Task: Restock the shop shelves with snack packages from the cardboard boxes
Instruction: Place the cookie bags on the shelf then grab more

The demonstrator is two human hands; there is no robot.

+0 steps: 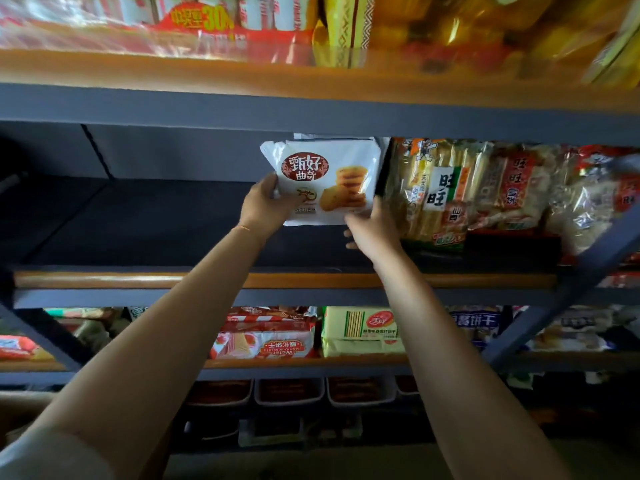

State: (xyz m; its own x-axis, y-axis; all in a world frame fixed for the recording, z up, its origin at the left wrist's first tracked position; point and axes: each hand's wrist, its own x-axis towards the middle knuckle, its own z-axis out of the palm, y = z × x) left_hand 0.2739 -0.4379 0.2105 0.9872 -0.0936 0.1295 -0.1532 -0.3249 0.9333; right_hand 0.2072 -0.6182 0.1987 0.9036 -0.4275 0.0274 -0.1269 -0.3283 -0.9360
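While both hands [263, 206] [372, 230] grip cookie bag [329, 181], rice-cracker packs [450, 192] just right.

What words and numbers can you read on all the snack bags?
"甄好曲奇": white cookie bag held by the left hand and right hand.
"旺旺": rice cracker pack to its right.
"30%": red pack on the top shelf.
"饼干": blue pack on the lower shelf.
"威化饼干", upside down: red wafer pack.
The yellow pack and the rest: too small or blurred.
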